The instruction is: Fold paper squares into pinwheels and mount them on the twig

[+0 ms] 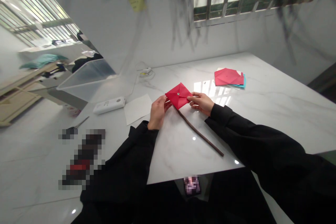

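Red folded paper [179, 95] | between hands | left hand [158, 111] pinches left corner | right hand [201, 102] pinches right corner

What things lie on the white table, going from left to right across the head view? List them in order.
Scissors → white power strip → white paper sheet → left hand → red folded paper → right hand → stack of coloured papers.

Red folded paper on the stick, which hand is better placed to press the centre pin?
Probably the right hand: its fingertips rest at the red folded paper edge nearer the pin; the left hand grips the opposite corner, steadying it.
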